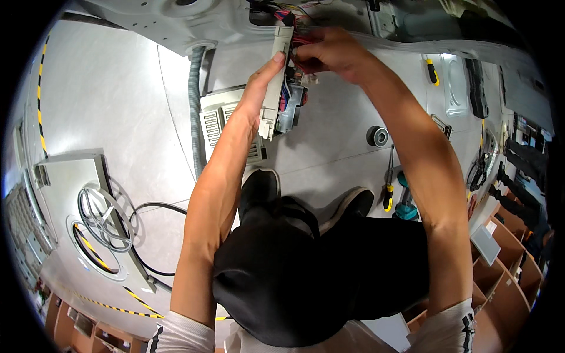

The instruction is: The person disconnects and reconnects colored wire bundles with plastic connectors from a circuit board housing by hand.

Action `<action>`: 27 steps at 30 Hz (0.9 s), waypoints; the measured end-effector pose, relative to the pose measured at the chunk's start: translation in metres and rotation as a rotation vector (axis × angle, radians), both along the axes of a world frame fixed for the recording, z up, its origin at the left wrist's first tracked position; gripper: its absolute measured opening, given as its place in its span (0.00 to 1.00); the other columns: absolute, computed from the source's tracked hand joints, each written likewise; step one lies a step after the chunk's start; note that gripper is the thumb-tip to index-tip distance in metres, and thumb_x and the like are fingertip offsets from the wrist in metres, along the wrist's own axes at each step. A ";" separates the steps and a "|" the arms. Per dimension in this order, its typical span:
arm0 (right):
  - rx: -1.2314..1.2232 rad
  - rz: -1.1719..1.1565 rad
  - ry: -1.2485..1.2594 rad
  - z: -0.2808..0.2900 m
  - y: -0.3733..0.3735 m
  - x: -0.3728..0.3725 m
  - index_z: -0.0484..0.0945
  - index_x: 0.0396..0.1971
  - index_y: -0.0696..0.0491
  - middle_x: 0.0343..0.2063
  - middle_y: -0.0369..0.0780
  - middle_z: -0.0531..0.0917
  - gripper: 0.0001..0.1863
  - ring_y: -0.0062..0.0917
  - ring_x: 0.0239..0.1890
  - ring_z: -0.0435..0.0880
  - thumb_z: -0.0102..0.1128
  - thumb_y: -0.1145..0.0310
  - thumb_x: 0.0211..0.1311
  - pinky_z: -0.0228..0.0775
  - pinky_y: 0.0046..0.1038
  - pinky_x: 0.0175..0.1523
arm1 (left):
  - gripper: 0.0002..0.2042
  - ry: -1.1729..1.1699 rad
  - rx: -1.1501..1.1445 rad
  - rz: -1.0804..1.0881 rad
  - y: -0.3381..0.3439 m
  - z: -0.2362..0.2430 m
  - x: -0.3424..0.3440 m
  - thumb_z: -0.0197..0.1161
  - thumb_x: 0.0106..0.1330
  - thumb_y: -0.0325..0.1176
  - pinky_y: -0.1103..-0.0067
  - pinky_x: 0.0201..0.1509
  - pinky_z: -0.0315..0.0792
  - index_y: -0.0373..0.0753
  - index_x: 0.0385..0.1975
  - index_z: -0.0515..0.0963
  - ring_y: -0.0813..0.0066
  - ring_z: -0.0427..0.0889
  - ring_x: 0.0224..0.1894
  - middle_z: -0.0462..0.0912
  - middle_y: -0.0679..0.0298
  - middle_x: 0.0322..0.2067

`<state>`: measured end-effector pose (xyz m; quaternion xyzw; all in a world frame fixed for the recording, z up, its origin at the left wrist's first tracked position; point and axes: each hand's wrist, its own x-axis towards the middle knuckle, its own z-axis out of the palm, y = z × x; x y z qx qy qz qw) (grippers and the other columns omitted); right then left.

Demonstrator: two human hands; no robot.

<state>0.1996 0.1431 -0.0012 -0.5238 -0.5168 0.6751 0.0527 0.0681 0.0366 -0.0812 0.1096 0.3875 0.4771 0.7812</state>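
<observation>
Beige panel unit (pixel 273 88), wiring exposed, is held above the grey floor (pixel 335 159) beside a pale metal housing (pixel 235 23). The left grip (pixel 257 88) clasps its left side; whether the right grip (pixel 334 53), among red wires (pixel 302 41), is closed on them cannot be told. Below lie a yellow-handled screwdriver (pixel 388 193), a round metal part (pixel 377 136) and, farther off, a second screwdriver (pixel 432 73).

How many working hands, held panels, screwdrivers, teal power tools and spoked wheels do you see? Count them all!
Bare hands: 2
Long off-white plastic panel, held: 1
Yellow-and-black-handled screwdrivers: 2
Teal-and-black power tool: 1
Silver spoked metal wheel: 1
Total: 7
</observation>
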 end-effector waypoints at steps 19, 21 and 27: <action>0.165 0.228 -0.083 0.027 0.001 0.005 0.76 0.44 0.59 0.30 0.36 0.81 0.18 0.17 0.31 0.81 0.59 0.68 0.52 0.74 0.20 0.39 | 0.40 -0.366 -0.032 0.081 -0.013 0.010 0.006 0.36 0.61 0.69 0.66 0.50 0.75 0.40 0.62 0.61 0.60 0.77 0.48 0.73 0.52 0.52; 0.177 0.235 -0.073 0.032 0.003 0.003 0.76 0.43 0.59 0.31 0.37 0.81 0.17 0.18 0.30 0.82 0.59 0.69 0.52 0.74 0.20 0.37 | 0.41 -0.395 0.009 0.099 -0.011 0.007 0.010 0.35 0.61 0.70 0.63 0.53 0.73 0.41 0.63 0.57 0.57 0.75 0.52 0.70 0.51 0.54; 0.350 0.344 -0.140 0.037 0.005 -0.002 0.76 0.41 0.60 0.30 0.38 0.82 0.15 0.18 0.31 0.83 0.59 0.69 0.53 0.73 0.19 0.34 | 0.38 -0.620 0.025 0.107 -0.012 0.004 0.015 0.36 0.63 0.67 0.56 0.57 0.68 0.41 0.62 0.59 0.51 0.71 0.55 0.68 0.51 0.56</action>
